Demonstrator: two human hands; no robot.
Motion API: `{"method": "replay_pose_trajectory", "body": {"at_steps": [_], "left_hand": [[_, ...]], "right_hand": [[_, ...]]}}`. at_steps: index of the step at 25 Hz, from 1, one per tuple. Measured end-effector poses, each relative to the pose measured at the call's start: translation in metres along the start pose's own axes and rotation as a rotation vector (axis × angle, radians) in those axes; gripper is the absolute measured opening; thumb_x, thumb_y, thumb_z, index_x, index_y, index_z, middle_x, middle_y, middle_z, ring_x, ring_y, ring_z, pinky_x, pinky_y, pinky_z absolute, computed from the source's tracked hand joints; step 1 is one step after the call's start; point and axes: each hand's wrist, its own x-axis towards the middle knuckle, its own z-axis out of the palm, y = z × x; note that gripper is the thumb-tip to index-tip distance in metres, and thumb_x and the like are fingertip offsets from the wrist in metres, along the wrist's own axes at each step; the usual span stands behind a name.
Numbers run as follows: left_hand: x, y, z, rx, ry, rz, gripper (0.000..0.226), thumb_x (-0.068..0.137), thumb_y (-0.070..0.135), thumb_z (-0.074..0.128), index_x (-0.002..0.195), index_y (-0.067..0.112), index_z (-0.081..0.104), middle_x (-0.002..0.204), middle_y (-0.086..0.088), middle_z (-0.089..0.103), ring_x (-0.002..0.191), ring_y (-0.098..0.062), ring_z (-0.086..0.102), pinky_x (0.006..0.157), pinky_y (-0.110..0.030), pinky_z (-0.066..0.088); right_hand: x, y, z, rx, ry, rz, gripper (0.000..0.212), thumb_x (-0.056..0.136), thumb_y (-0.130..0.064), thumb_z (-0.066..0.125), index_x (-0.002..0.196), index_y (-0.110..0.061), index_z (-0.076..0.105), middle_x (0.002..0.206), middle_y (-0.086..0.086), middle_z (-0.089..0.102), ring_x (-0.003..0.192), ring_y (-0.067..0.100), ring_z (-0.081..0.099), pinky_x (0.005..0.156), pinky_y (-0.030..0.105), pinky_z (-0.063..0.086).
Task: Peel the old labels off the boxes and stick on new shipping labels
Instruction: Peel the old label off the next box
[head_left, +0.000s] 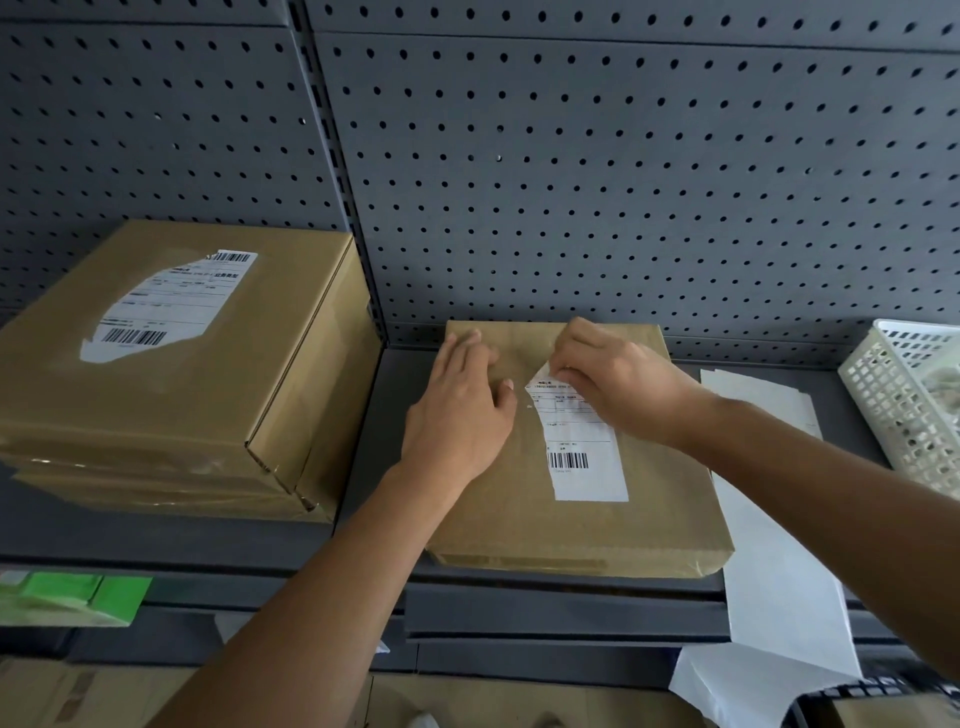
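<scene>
A flat brown cardboard box (649, 499) lies on the grey shelf in front of me. A white shipping label (582, 452) with a barcode is stuck on its top. My right hand (613, 384) pinches the label's upper corner, which is lifted off the cardboard. My left hand (462, 405) lies flat on the box's left part, fingers straight, pressing it down. To the left stands a stack of brown boxes (218, 405). The top one bears a partly torn white label (166, 306).
Long white paper sheets (779, 571) lie right of the box and hang over the shelf edge. A white plastic basket (904, 405) stands at the far right. A grey pegboard wall (623, 182) rises behind. A green package (67, 597) sits on a lower shelf at left.
</scene>
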Motion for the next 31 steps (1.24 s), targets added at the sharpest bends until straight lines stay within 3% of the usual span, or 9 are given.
{"method": "replay_pose_trajectory", "body": {"at_steps": [4,6,8,10,13,15,23,27,31], "left_hand": [[0.001,0.0,-0.001,0.021,-0.017,0.001,0.041,0.104,0.041,0.039,0.141,0.024,0.04,0.165,0.012,0.013,0.152,-0.004,-0.003,0.107,-0.05,0.04],[0.001,0.0,0.0,0.03,-0.014,0.011,0.041,0.104,0.04,0.039,0.141,0.022,0.04,0.165,0.011,0.015,0.152,-0.006,-0.001,0.108,-0.049,0.04],[0.0,0.0,0.001,0.03,-0.004,0.021,0.039,0.104,0.039,0.04,0.139,0.021,0.041,0.164,0.009,0.018,0.152,-0.006,0.001,0.106,-0.048,0.041],[0.0,0.0,0.0,0.036,0.002,0.024,0.038,0.104,0.039,0.04,0.138,0.021,0.041,0.164,0.009,0.019,0.152,-0.006,0.002,0.106,-0.047,0.042],[0.001,0.001,0.001,0.048,0.001,0.013,0.038,0.104,0.039,0.04,0.138,0.021,0.041,0.164,0.009,0.018,0.152,-0.006,0.002,0.106,-0.048,0.042],[0.0,0.001,0.002,0.045,-0.006,0.003,0.038,0.104,0.039,0.039,0.138,0.022,0.041,0.165,0.01,0.016,0.152,-0.005,0.001,0.106,-0.05,0.041],[0.0,0.002,0.001,0.043,-0.045,-0.028,0.038,0.105,0.039,0.034,0.141,0.024,0.037,0.165,0.014,0.009,0.152,-0.004,-0.005,0.104,-0.052,0.04],[0.0,0.003,0.002,0.089,-0.044,-0.01,0.036,0.106,0.038,0.032,0.139,0.024,0.038,0.166,0.01,0.01,0.153,-0.007,-0.004,0.105,-0.053,0.04],[0.0,0.0,0.008,0.179,0.039,0.164,0.04,0.106,0.026,0.033,0.146,0.028,0.035,0.164,0.002,0.02,0.154,-0.015,0.003,0.122,-0.055,0.011]], "right_hand": [[-0.021,0.0,-0.009,0.063,0.117,0.115,0.01,0.1,-0.013,0.046,0.102,-0.013,0.055,0.105,-0.003,0.056,0.081,0.023,0.059,0.067,0.044,0.053],[-0.017,0.0,-0.009,0.064,0.088,0.136,0.019,0.099,-0.016,0.051,0.117,-0.017,0.056,0.116,-0.004,0.057,0.082,0.012,0.061,0.074,0.037,0.052],[-0.011,0.001,-0.002,0.0,-0.007,0.123,0.036,0.096,-0.025,0.058,0.132,-0.023,0.056,0.128,-0.006,0.058,0.099,0.008,0.062,0.09,0.036,0.048],[-0.004,-0.001,0.01,-0.053,0.004,0.08,0.029,0.094,-0.028,0.061,0.122,-0.025,0.066,0.124,-0.007,0.063,0.111,0.016,0.06,0.097,0.041,0.046],[0.005,-0.003,0.014,-0.047,0.066,0.105,0.015,0.093,-0.022,0.058,0.095,-0.021,0.073,0.102,-0.009,0.068,0.095,0.02,0.063,0.08,0.043,0.054],[0.002,-0.004,0.011,-0.023,0.063,0.131,0.019,0.094,-0.022,0.053,0.092,-0.02,0.071,0.098,-0.01,0.068,0.091,0.019,0.063,0.071,0.042,0.055],[-0.051,0.0,-0.002,0.082,0.152,0.163,0.037,0.097,-0.029,0.038,0.103,-0.014,0.07,0.107,-0.002,0.069,0.095,0.027,0.068,0.074,0.048,0.057],[-0.054,-0.004,-0.003,0.072,0.17,0.169,0.022,0.098,-0.03,0.046,0.107,-0.022,0.064,0.106,-0.007,0.065,0.092,0.023,0.066,0.069,0.047,0.056],[-0.041,-0.007,-0.005,0.01,0.072,0.183,0.043,0.087,-0.018,0.067,0.128,-0.03,0.059,0.106,-0.004,0.055,0.097,0.016,0.054,0.067,0.035,0.054]]}}
